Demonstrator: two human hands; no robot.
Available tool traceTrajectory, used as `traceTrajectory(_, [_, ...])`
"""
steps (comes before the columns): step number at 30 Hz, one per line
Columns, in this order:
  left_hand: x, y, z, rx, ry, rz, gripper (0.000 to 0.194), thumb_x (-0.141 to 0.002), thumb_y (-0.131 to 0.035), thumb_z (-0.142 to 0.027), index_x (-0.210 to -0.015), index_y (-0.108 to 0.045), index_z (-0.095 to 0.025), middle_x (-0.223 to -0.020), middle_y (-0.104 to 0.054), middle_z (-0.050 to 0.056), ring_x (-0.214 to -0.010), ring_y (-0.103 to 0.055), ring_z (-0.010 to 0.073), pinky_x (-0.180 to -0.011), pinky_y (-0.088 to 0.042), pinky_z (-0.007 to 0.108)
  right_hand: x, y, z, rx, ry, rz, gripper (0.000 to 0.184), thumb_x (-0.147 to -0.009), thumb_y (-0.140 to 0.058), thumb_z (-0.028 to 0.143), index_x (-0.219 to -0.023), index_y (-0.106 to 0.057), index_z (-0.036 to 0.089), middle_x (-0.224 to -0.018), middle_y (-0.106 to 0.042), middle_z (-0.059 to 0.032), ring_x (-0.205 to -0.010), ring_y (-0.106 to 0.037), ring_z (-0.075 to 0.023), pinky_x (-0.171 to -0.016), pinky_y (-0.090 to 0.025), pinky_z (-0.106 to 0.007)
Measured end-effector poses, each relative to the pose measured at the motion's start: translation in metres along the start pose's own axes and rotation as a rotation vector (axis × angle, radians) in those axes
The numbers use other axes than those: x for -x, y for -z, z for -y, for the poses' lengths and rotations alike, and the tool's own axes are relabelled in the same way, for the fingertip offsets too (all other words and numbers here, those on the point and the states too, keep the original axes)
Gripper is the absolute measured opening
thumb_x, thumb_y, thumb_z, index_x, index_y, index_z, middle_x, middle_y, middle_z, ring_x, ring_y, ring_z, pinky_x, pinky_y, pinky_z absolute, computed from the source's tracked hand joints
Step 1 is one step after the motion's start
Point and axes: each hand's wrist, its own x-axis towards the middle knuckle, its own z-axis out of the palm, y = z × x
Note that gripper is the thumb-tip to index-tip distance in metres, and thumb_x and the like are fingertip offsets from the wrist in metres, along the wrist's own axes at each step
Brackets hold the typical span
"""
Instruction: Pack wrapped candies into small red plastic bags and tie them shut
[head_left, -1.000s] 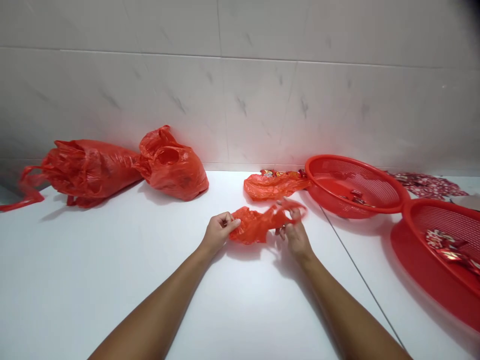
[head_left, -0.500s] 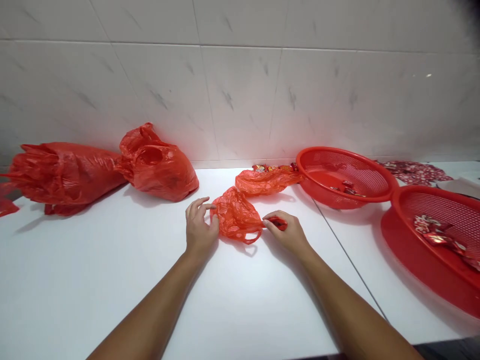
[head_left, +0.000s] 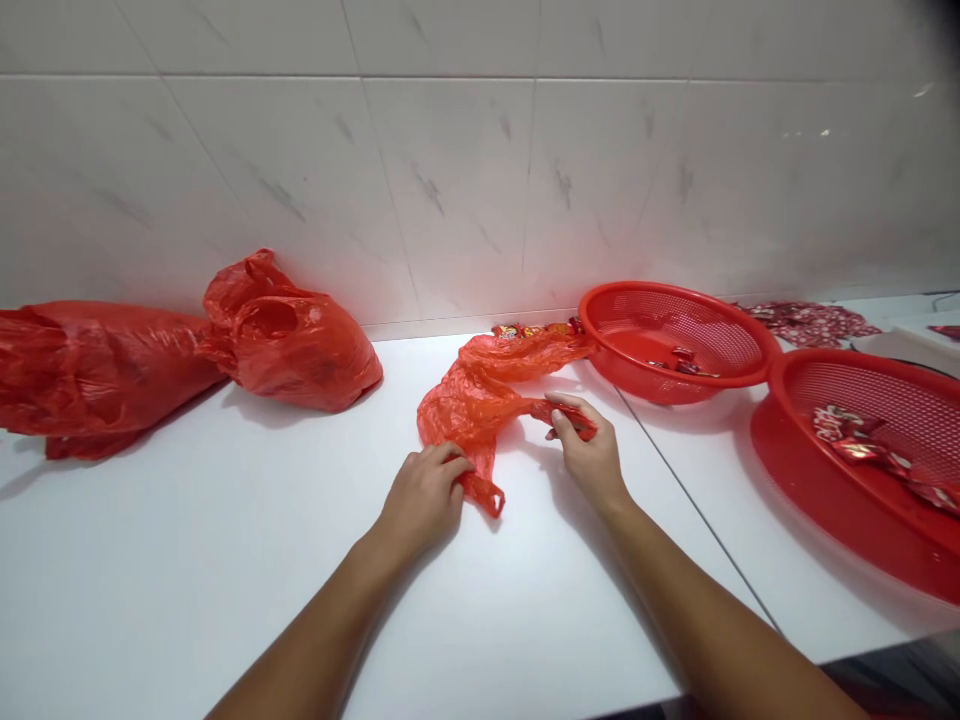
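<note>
Right now the left hand point(head_left: 424, 500) is curled over the lower part of a crumpled red plastic bag point(head_left: 457, 410), near its handle loop point(head_left: 489, 498), while the right hand point(head_left: 589, 450) pinches a twisted strip of the bag between thumb and fingers. The bag lies on the white tabletop point(head_left: 187, 570), just ahead of and between the hands. Farther ahead sit shiny wrappers point(head_left: 525, 329). To the right are two red mesh baskets point(head_left: 675, 310); to the left, two stuffed red bags point(head_left: 289, 355).
</note>
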Motion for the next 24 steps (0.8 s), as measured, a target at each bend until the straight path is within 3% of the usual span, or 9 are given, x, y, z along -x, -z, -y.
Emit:
traceTrajectory(4, [0.001,-0.003,-0.003,0.176,0.037,-0.137,0.025,-0.063,-0.076,-0.002,-0.064,-0.074,-0.026,-0.118,-0.075,0.01,-0.136,-0.052,0.0441,-0.125,-0.029,0.054,0.001,0.0,-0.003,-0.045,0.033,0.019,0.031,-0.09,-0.06,0.028,-0.116,-0.075,0.02,-0.115,-0.077,-0.011,-0.098,-0.073,-0.0248,-0.079,-0.056,-0.037])
traceTrajectory(8, [-0.003,0.0,-0.004,0.179,0.018,-0.227,0.027,-0.059,-0.079,-0.003,-0.057,-0.066,-0.027,-0.133,-0.073,0.006,-0.156,-0.028,0.0469,-0.133,0.001,0.058,0.005,0.001,-0.003,-0.026,-0.009,0.014,0.043,-0.084,-0.057,0.023,-0.122,-0.077,0.021,-0.1,-0.078,-0.008,-0.088,-0.072,-0.023,-0.076,-0.054,-0.036])
traceTrajectory(11, [-0.008,0.009,-0.011,0.108,-0.023,-0.294,0.031,-0.055,-0.076,0.003,-0.062,-0.066,-0.026,-0.145,-0.067,0.005,-0.16,-0.019,0.0442,-0.132,0.011,0.056,0.006,0.002,0.0,-0.052,-0.062,0.016,0.048,-0.085,-0.057,0.025,-0.129,-0.076,0.02,-0.091,-0.077,-0.0068,-0.08,-0.07,-0.021,-0.072,-0.055,-0.035])
traceTrajectory(13, [-0.009,0.014,-0.02,0.146,-0.032,-0.371,0.035,-0.055,-0.073,0.004,-0.074,-0.071,-0.025,-0.148,-0.063,0.006,-0.162,-0.015,0.0426,-0.131,0.013,0.058,0.008,0.001,0.002,-0.058,-0.074,0.027,0.048,-0.086,-0.056,0.026,-0.129,-0.075,0.02,-0.106,-0.078,-0.0107,-0.086,-0.071,-0.0224,-0.071,-0.056,-0.035])
traceTrajectory(16, [-0.006,0.016,-0.036,0.228,-0.053,-0.481,0.045,-0.058,-0.07,0.005,-0.091,-0.076,-0.025,-0.152,-0.059,0.006,-0.163,-0.008,0.043,-0.13,0.009,0.064,0.012,-0.003,0.005,-0.022,-0.021,0.084,0.049,-0.086,-0.053,0.025,-0.13,-0.075,0.024,-0.137,-0.069,-0.013,-0.119,-0.068,-0.0296,-0.077,-0.059,-0.036])
traceTrajectory(18, [-0.001,0.012,-0.043,0.229,-0.075,-0.507,0.047,-0.058,-0.07,0.006,-0.093,-0.077,-0.026,-0.154,-0.057,0.004,-0.162,-0.006,0.0444,-0.13,0.006,0.066,0.016,-0.006,0.007,0.023,0.028,0.136,0.053,-0.086,-0.052,0.024,-0.135,-0.073,0.026,-0.143,-0.065,-0.0122,-0.128,-0.064,-0.0319,-0.08,-0.06,-0.038])
traceTrajectory(21, [0.003,0.003,-0.044,0.217,-0.081,-0.48,0.04,-0.06,-0.078,0.003,-0.087,-0.077,-0.027,-0.153,-0.059,0.004,-0.162,-0.008,0.0457,-0.13,0.001,0.067,0.02,-0.01,0.008,0.067,0.047,0.183,0.06,-0.085,-0.052,0.022,-0.142,-0.067,0.026,-0.136,-0.069,-0.0125,-0.108,-0.072,-0.0289,-0.076,-0.06,-0.039])
traceTrajectory(24, [0.0,-0.002,-0.034,0.184,-0.06,-0.444,0.028,-0.064,-0.089,-0.007,-0.079,-0.075,-0.026,-0.141,-0.066,0.008,-0.159,-0.017,0.046,-0.131,-0.005,0.064,0.021,-0.011,0.01,0.04,0.024,0.219,0.059,-0.086,-0.051,0.021,-0.144,-0.062,0.025,-0.127,-0.071,-0.0103,-0.083,-0.071,-0.0209,-0.072,-0.059,-0.036])
